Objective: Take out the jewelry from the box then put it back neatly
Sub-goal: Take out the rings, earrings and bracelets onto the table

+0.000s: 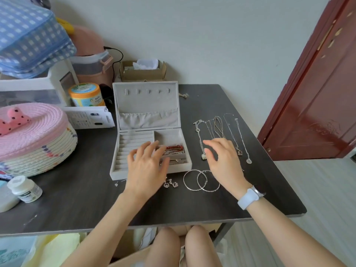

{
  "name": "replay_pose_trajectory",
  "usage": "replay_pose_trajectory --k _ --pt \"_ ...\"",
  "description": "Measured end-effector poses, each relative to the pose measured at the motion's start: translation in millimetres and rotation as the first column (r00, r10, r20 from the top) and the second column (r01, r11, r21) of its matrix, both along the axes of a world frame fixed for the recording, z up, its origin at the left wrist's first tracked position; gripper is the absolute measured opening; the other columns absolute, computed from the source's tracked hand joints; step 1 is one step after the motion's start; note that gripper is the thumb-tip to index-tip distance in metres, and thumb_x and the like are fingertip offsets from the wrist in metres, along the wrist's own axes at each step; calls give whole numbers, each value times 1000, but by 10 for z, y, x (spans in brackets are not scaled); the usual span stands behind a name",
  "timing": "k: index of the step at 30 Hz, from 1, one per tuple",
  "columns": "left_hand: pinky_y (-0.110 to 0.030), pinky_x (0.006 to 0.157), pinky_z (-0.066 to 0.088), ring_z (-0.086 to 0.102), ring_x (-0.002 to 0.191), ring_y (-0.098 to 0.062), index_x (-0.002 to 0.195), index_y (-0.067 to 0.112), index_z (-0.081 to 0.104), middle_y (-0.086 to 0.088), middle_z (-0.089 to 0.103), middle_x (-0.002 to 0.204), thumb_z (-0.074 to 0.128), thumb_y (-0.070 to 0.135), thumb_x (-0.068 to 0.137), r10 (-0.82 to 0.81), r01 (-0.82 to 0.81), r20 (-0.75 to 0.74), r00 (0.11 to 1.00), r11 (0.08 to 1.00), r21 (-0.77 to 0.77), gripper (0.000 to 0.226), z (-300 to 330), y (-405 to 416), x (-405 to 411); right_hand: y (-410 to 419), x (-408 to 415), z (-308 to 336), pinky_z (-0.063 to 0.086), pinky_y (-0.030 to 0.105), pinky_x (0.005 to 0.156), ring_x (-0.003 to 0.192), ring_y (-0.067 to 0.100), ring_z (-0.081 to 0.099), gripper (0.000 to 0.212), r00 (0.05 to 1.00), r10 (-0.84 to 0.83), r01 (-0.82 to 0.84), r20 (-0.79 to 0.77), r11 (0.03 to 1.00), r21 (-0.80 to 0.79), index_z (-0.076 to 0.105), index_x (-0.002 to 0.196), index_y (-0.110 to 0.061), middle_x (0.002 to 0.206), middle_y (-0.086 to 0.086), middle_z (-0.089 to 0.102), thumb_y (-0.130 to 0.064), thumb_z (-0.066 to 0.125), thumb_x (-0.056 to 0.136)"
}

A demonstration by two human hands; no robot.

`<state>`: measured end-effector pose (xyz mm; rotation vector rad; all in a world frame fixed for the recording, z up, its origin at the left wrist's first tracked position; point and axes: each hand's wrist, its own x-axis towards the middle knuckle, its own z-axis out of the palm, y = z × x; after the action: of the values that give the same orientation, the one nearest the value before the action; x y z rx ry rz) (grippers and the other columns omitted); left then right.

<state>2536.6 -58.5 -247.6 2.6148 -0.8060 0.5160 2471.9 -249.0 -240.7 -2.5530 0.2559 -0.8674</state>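
Hovering over the front of the open jewelry box [134,151], the left hand [147,166] has its fingers spread and apart, clamped on nothing; its fingertips reach toward the right-hand compartments, where a red piece [174,147] and some small metal bits lie; the ridged ring rows on the box's left side show bare grey lining; the lid stands upright behind, with hooks along its top and a pouch below; the right hand [223,160], a pale watch [249,197] on its wrist, floats just right of the box with fingers loosely curled and apart, gripping nothing; beneath and beyond it several necklaces [221,130] lie stretched side by side on the dark counter [77,199]; two thin bangles [201,180] overlap near the box's front right corner; a pair of small earrings [171,184] sits beside them, just in front of the box; a tiny stud [116,184] lies off the front left corner; a pink woven basket [34,139] and a white bottle [25,188] stand at the left.
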Motion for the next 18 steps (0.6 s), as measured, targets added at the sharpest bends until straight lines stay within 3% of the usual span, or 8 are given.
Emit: replay_pose_trajectory --k 2,5,10,18 --pt "-52 100 32 41 128 -31 123 18 54 -7 52 133 33 44 90 67 -57 -123 990 995 79 47 37 34 171 78 183 56 46 43 77 87 32 55 23 998 51 -53 -25 997 -60 69 98 -10 92 10 63 -16 54 81" --pt "-45 111 13 14 141 -22 140 28 31 3 26 151 28 47 95 162 -119 -284 945 979 163 48 -19 43 345 180 454 104 46 44 75 90 31 53 12 988 93 -113 -125 980 -163 71 89 -13 91 7 60 -16 61 82" --pt "-41 113 6 9 141 -17 141 29 28 5 20 153 24 50 95 194 -142 -280 940 970 197 51 -41 27 339 259 773 126 31 36 88 112 23 37 24 912 -69 -47 -404 961 -271 67 97 -17 112 1 51 -32 50 90" --pt "-43 115 4 6 143 -20 143 30 25 3 17 155 24 51 95 191 -140 -306 933 973 182 53 -76 42 364 338 868 85 33 39 90 113 26 39 22 875 -119 -41 -469 948 -316 65 96 -10 115 7 51 -25 51 88"
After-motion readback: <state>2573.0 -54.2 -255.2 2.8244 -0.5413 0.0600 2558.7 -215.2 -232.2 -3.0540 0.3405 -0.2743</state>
